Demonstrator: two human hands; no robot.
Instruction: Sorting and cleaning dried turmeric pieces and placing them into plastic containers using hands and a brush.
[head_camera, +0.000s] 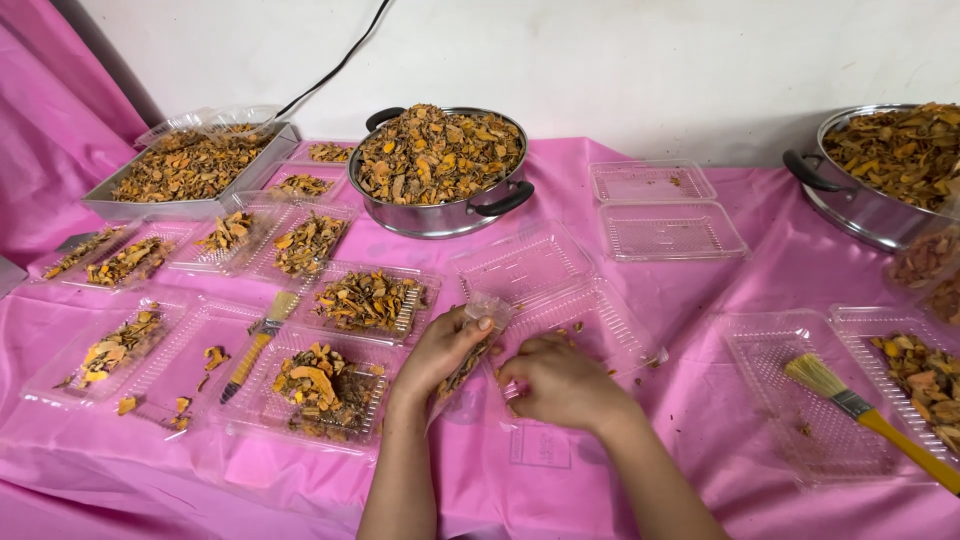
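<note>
Both hands meet on the pink tabletop (700, 400). Left hand (445, 350) pinches a small clear pouch (478, 345) of dried orange slices; right hand (560, 380) grips its lower end.

Clear plastic clamshell packs (667, 230) across pink tablecloth (780, 280)

A plain white wall (620, 60) stands behind a table draped in glossy pink plastic sheeting (780, 270); a black cable (345, 58) crosses the wall.
</note>
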